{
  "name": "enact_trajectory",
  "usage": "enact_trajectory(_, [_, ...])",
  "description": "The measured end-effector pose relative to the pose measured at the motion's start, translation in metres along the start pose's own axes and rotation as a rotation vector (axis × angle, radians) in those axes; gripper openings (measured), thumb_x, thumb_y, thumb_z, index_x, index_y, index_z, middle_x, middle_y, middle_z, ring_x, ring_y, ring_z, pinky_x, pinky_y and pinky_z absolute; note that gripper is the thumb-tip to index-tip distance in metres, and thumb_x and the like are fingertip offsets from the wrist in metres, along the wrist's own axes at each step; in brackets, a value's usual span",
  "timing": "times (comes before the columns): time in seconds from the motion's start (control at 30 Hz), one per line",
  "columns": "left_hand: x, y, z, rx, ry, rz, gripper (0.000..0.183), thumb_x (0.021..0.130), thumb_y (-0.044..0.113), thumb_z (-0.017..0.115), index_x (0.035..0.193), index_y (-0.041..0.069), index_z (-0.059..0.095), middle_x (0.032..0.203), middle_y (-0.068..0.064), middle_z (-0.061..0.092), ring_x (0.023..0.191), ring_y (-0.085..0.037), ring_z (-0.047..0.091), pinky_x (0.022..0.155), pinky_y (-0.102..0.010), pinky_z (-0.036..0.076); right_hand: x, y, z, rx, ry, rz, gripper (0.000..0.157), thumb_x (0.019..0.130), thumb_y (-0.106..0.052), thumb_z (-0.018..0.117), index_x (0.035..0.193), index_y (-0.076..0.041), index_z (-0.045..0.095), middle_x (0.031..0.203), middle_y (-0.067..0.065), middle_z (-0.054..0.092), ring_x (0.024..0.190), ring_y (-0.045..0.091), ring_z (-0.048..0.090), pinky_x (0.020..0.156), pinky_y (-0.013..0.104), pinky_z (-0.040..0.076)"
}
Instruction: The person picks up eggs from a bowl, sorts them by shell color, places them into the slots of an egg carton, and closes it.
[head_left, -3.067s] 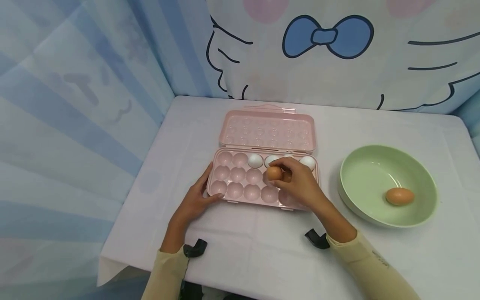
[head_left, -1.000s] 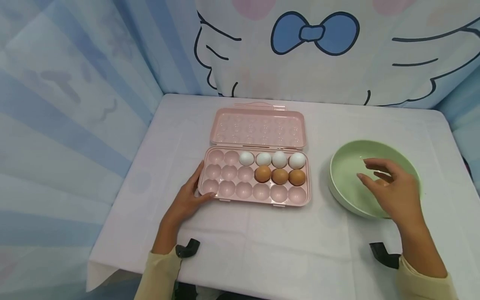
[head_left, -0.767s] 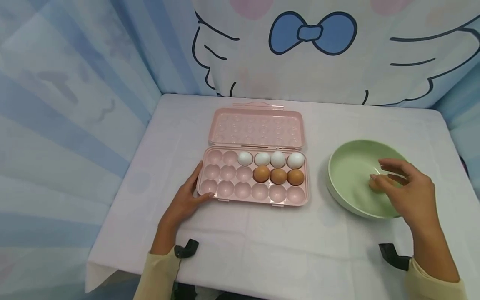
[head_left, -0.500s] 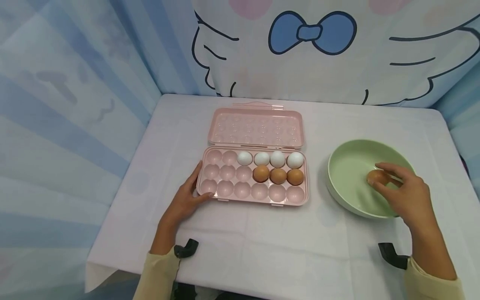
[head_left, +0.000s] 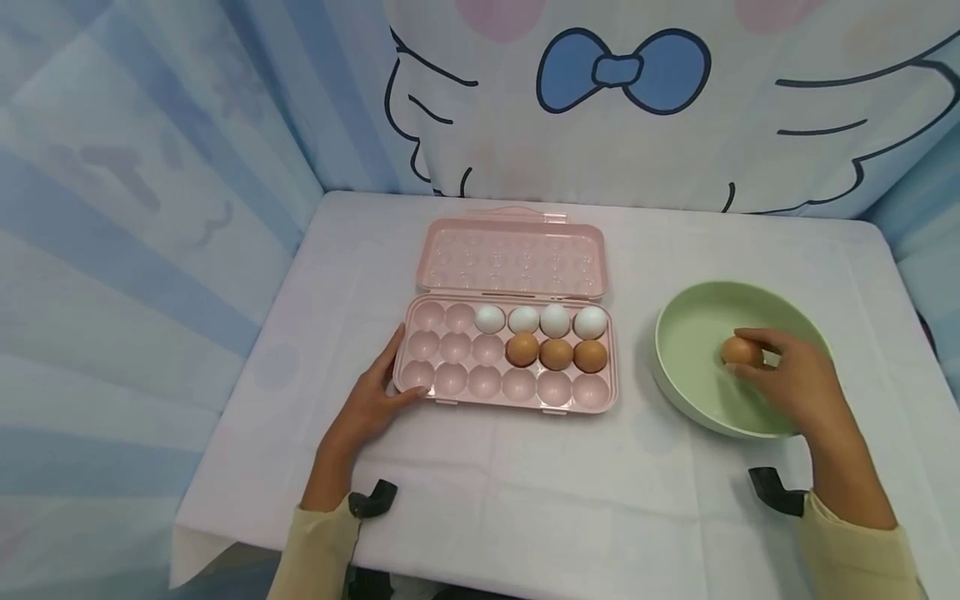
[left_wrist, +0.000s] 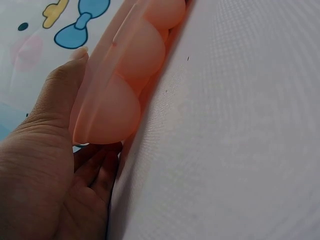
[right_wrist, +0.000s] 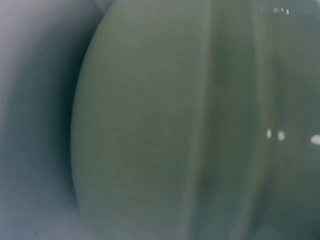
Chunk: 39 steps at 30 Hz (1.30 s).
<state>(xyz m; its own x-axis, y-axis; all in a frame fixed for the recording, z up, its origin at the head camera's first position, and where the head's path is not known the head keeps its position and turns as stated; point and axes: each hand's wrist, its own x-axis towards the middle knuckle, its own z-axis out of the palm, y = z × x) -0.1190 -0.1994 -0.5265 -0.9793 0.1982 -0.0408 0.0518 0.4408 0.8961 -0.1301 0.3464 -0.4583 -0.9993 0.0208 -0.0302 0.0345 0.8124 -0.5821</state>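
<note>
My right hand [head_left: 801,379] pinches a brown egg [head_left: 740,351] between thumb and fingers, over the inside of a light green bowl [head_left: 693,333]. The right wrist view holds only the bowl's blurred outer wall [right_wrist: 140,120]. My left hand [head_left: 372,402] grips the left end of an open pink egg carton [head_left: 484,381]. The left wrist view has that thumb [left_wrist: 62,87] along the carton's rim and the fingers around the corner. White eggs [head_left: 555,320] sit in the back row's right part. Three brown eggs [head_left: 556,354] fill the right of the middle row.
The carton's lid [head_left: 512,257] lies folded back behind it. A white cloth covers the table [head_left: 555,492]. Patterned curtains [head_left: 150,275] hang at the left, and another with a blue bow [head_left: 618,71] hangs behind.
Earlier, my right hand set a brown egg in the middle row, then moved right to the bowl. It took hold of another brown egg there and has shifted slightly left. My left hand stayed put.
</note>
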Motion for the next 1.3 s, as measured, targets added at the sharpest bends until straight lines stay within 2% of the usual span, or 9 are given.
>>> enact_trajectory(0.23, [0.000,-0.003,0.002,-0.018,-0.011,0.004,0.104,0.091,0.028,0.084,0.167,0.037,0.013,0.170,0.004,0.016,0.154,-0.024,0.022,0.123,-0.045,0.021,0.003,-0.009,0.011,0.021,-0.027,-0.013,0.047,0.093,-0.015,0.081,0.132,0.003,0.061,0.129,0.034,0.060,0.121,0.055,0.051,0.094,0.068,0.040])
enact_trajectory(0.43, [-0.002,-0.002,0.004,-0.015,-0.017,-0.001,0.104,0.091,0.029,0.083,0.167,0.035,0.013,0.171,0.002,0.016,0.153,-0.024,0.022,0.123,-0.046,0.021,-0.001,-0.012,0.017,0.061,-0.011,-0.056,0.046,0.094,-0.014,0.079,0.134,0.000,0.060,0.133,0.029,0.059,0.121,0.056,0.053,0.094,0.069,0.041])
enact_trajectory(0.67, [-0.001,-0.002,0.001,0.000,-0.006,0.010,0.104,0.091,0.030,0.084,0.167,0.037,0.013,0.170,0.003,0.017,0.153,-0.025,0.023,0.123,-0.045,0.022,-0.005,-0.023,0.015,0.131,0.028,-0.095,0.061,0.095,-0.012,0.078,0.150,-0.004,0.052,0.138,0.028,0.057,0.123,0.056,0.053,0.094,0.070,0.042])
enact_trajectory(0.77, [-0.001,-0.002,0.000,0.000,-0.006,0.011,0.105,0.090,0.030,0.084,0.167,0.037,0.013,0.170,0.004,0.017,0.153,-0.025,0.023,0.123,-0.046,0.022,-0.008,-0.032,0.015,0.149,0.051,-0.078,0.057,0.096,-0.019,0.077,0.148,-0.008,0.057,0.141,0.021,0.056,0.125,0.045,0.055,0.095,0.051,0.048])
enact_trajectory(0.83, [0.000,-0.002,0.000,0.002,-0.003,0.008,0.105,0.090,0.031,0.084,0.167,0.037,0.013,0.170,0.004,0.017,0.153,-0.025,0.023,0.123,-0.045,0.022,-0.010,-0.040,0.017,0.213,0.066,-0.075,0.052,0.096,-0.020,0.078,0.144,-0.009,0.061,0.141,0.015,0.056,0.124,0.031,0.056,0.094,0.032,0.050])
enact_trajectory(0.9, [0.001,-0.003,0.000,0.002,0.001,0.008,0.105,0.090,0.031,0.084,0.167,0.037,0.013,0.170,0.005,0.017,0.153,-0.024,0.023,0.123,-0.045,0.022,-0.012,-0.049,0.020,0.278,0.081,-0.083,0.050,0.095,-0.020,0.079,0.142,-0.009,0.063,0.138,0.007,0.057,0.120,0.015,0.056,0.088,0.013,0.047])
enact_trajectory(0.93, [0.001,-0.003,0.000,-0.002,0.002,0.011,0.105,0.090,0.031,0.084,0.167,0.036,0.013,0.170,0.004,0.017,0.153,-0.024,0.023,0.123,-0.045,0.022,-0.012,-0.053,0.021,0.319,0.081,-0.094,0.050,0.095,-0.019,0.079,0.141,-0.009,0.064,0.136,0.005,0.057,0.118,0.009,0.056,0.087,0.008,0.047])
enact_trajectory(1.03, [0.002,-0.004,0.001,-0.007,-0.001,0.015,0.104,0.091,0.031,0.084,0.167,0.035,0.013,0.170,0.005,0.016,0.153,-0.022,0.022,0.123,-0.044,0.022,-0.011,-0.065,0.024,0.395,0.088,-0.141,0.048,0.093,-0.011,0.080,0.138,-0.005,0.064,0.132,0.002,0.057,0.115,0.001,0.055,0.087,0.008,0.048])
enact_trajectory(1.3, [0.000,-0.003,0.001,-0.008,0.004,0.004,0.104,0.091,0.030,0.084,0.167,0.036,0.013,0.170,0.005,0.017,0.153,-0.023,0.023,0.123,-0.045,0.022,-0.005,-0.088,0.031,0.405,0.064,-0.197,0.049,0.092,-0.008,0.081,0.137,-0.004,0.064,0.131,0.003,0.057,0.114,0.004,0.055,0.093,0.010,0.047])
